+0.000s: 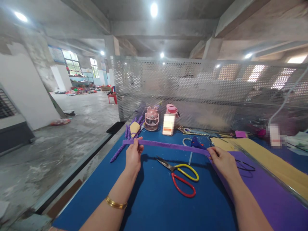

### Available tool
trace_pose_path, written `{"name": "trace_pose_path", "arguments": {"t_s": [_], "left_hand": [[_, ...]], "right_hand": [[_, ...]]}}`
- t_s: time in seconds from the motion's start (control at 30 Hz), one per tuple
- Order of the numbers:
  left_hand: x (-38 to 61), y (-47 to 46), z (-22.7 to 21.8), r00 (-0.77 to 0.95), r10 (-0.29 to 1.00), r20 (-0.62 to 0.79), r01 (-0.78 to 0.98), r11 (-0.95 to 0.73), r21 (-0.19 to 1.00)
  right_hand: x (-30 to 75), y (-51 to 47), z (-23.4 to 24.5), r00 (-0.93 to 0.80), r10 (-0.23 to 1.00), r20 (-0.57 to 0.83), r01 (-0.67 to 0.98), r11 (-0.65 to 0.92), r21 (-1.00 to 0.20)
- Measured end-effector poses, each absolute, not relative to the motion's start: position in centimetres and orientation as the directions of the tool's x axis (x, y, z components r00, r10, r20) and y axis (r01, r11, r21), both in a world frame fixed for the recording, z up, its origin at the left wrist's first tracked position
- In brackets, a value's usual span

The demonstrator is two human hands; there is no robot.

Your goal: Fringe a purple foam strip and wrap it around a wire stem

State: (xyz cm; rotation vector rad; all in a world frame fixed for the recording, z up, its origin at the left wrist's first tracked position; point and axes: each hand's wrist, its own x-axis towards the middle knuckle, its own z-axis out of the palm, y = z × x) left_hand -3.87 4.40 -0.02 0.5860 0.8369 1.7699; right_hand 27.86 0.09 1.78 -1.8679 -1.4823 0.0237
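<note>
A long, narrow purple strip (166,146) is stretched almost level above the blue table. My left hand (134,154) pinches it near its left end, and a short tail sticks out past the fingers. At the other end, my right hand (222,159) has thumb and fingers closed on the strip. Scissors (172,167) with one yellow and one red handle lie on the table between my hands, blades partly apart. Behind the strip's right part is a blue glue gun (197,142) with a pale glue stick. Beyond my left hand lies a purple flower bunch (116,153) with a yellow wrap (135,129).
Purple sheet material (267,189) and a yellow sheet (276,160) cover the table's right side. A pink eared container (151,119) and a pink bottle (171,109) stand at the back, before a perforated metal screen (163,80). The blue table's (96,195) left edge borders the concrete floor.
</note>
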Motion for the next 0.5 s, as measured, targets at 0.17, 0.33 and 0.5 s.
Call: {"name": "trace_pose_path", "arguments": {"t_s": [0.17,0.33,0.5], "left_hand": [[-3.87,4.4,-0.06,-0.331,0.943,-0.009,-0.601,-0.204,0.773],[-3.76,4.3,0.01,-0.307,0.952,-0.01,-0.601,-0.186,0.777],[-3.72,4.26,0.03,-0.306,0.952,-0.002,-0.599,-0.19,0.778]], "right_hand": [[27.68,0.01,1.84,0.334,0.854,0.399,0.839,-0.076,-0.539],[27.58,0.05,1.67,0.32,0.866,0.384,0.844,-0.076,-0.531],[27.62,0.17,1.46,0.314,0.878,0.361,0.836,-0.075,-0.543]]}}
